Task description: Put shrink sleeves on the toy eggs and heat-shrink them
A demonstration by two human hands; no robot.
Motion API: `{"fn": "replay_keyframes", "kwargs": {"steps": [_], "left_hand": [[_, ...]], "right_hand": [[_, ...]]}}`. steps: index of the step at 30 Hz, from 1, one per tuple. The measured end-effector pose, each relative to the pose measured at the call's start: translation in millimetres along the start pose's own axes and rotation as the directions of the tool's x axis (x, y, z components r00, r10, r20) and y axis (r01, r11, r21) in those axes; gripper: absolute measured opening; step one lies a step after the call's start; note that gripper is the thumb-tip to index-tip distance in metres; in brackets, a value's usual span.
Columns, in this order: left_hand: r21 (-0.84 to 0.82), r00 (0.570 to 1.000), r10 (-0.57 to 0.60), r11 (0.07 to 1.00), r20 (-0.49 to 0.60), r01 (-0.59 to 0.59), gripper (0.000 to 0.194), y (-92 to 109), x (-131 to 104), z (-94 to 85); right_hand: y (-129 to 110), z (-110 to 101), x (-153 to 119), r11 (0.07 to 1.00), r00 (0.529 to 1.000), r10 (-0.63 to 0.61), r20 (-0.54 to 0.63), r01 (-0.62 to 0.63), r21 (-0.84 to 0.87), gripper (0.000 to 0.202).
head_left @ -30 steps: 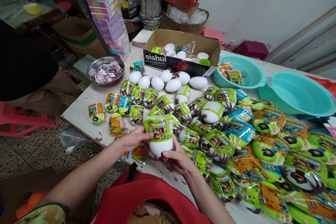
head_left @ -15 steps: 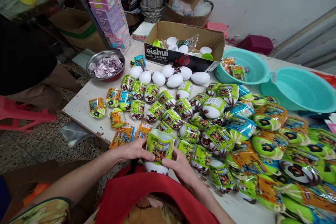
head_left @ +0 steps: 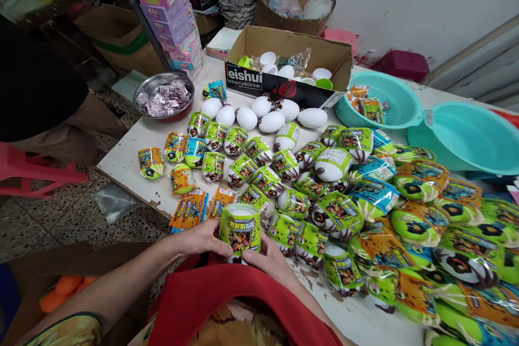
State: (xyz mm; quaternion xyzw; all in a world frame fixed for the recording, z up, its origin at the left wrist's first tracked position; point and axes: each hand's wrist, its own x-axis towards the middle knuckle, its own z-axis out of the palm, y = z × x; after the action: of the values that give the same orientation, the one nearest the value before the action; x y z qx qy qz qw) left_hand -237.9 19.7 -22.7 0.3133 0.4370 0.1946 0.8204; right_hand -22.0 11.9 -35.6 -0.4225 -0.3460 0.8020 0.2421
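Observation:
Close to my body, over the table's near edge, both hands grip one white toy egg with a green printed sleeve point(head_left: 240, 228) around it. My left hand point(head_left: 208, 238) closes on its left side, the thumb across the front. My right hand point(head_left: 265, 253) holds the lower right side, thumb low on the print. Two orange packets point(head_left: 188, 210) lie just beyond my left hand. Sleeved eggs point(head_left: 285, 228) sit right beside my right hand. Farther back is a row of bare white eggs point(head_left: 271, 121) with brown markings.
A cardboard box point(head_left: 290, 78) with half shells stands at the back. To its left are a metal bowl point(head_left: 164, 111) of small sachets and stacked boxes point(head_left: 170, 27). Two turquoise basins point(head_left: 466, 138) stand at the right, behind a heap of wrapped eggs point(head_left: 417, 224). A person in dark clothes point(head_left: 36, 86) is at left.
My hands have shifted slightly left and closer to my body with the egg. Its sleeve now sits lower, hiding more of the white bottom. The view has tilted a little.

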Motion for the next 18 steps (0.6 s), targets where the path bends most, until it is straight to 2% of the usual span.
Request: {"fn": "replay_keyframes", "kwargs": {"steps": [4,7,8,9,10,11,12,13,14,15,18], "left_hand": [[0.012,1.0,-0.018,1.0,0.018,0.018,0.064,0.5,-2.0,7.6],[0.058,0.998,-0.03,0.998,0.058,0.027,0.061,-5.4,0.3,3.4],[0.098,1.0,-0.028,0.995,0.01,0.027,0.059,-8.8,3.7,-2.2],[0.159,0.995,-0.017,0.987,-0.097,0.032,0.056,-13.0,8.7,-10.1],[0.232,0.969,0.004,0.971,-0.248,0.055,0.051,-17.8,15.0,-20.0],[0.311,0.905,0.039,0.945,-0.424,0.105,0.045,-23.2,22.3,-31.2],[0.366,0.819,0.082,0.916,-0.568,0.162,0.04,-28.8,30.0,-42.9],[0.399,0.745,0.113,0.891,-0.657,0.216,0.035,-34.5,37.5,-54.1],[0.418,0.688,0.133,0.869,-0.714,0.265,0.031,-39.7,44.5,-63.6],[0.428,0.655,0.137,0.85,-0.743,0.308,0.029,-44.2,50.5,-70.6],[0.461,0.613,0.128,0.78,-0.78,0.424,0.031,-51.4,63.0,-75.1]], "right_hand": [[6.5,0.1,-0.1,0.995,0.996,0.082,-0.045,-0.085,-0.054,0.065],[14.7,-5.9,-1.0,0.994,0.992,0.107,-0.06,-0.107,-0.003,0.064],[14.3,-12.1,-0.3,0.994,0.991,0.106,-0.083,-0.103,0.047,0.061],[11.4,-21.3,1.9,0.99,0.987,0.103,-0.126,-0.089,0.106,0.057],[5.5,-33.6,6.2,0.984,0.977,0.094,-0.19,-0.062,0.167,0.052],[-2.9,-48.6,12.8,0.975,0.96,0.081,-0.269,-0.02,0.222,0.047],[-13.4,-65.3,22.1,0.964,0.933,0.067,-0.354,0.031,0.265,0.042],[-24.9,-82.5,33.4,0.951,0.903,0.048,-0.428,0.089,0.295,0.039],[-36.6,-98.4,45.9,0.939,0.874,0.034,-0.484,0.138,0.314,0.038],[-47.3,-111.9,58.0,0.93,0.848,0.035,-0.528,0.166,0.329,0.037],[-67.4,-131.4,79.8,0.934,0.793,0.111,-0.599,0.122,0.336,0.031]]}}
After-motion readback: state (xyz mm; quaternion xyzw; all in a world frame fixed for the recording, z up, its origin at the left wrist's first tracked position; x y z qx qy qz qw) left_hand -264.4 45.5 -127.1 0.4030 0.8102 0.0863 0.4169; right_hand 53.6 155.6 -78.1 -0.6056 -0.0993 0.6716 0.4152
